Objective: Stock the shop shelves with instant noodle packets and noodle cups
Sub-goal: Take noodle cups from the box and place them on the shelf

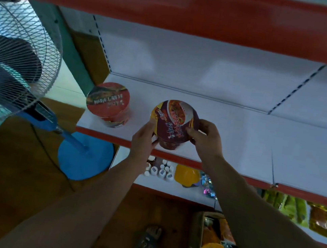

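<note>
A purple noodle cup [174,123] with a picture lid is tilted toward me at the front of the white shelf [240,134]. My left hand [144,140] grips its left side and my right hand [206,138] grips its right side. Whether its base touches the shelf is hidden by my hands. A red noodle cup [109,103] stands upright at the shelf's left end, apart from the purple one. A cardboard box [194,242] on the floor at the lower right holds more noodle cups and packets.
A blue standing fan [14,62] stands to the left of the shelves, its round base [85,157] on the floor. The shelf below carries small white bottles [162,170], a yellow tub [187,175] and green snack packets [293,207]. A red-edged shelf hangs overhead.
</note>
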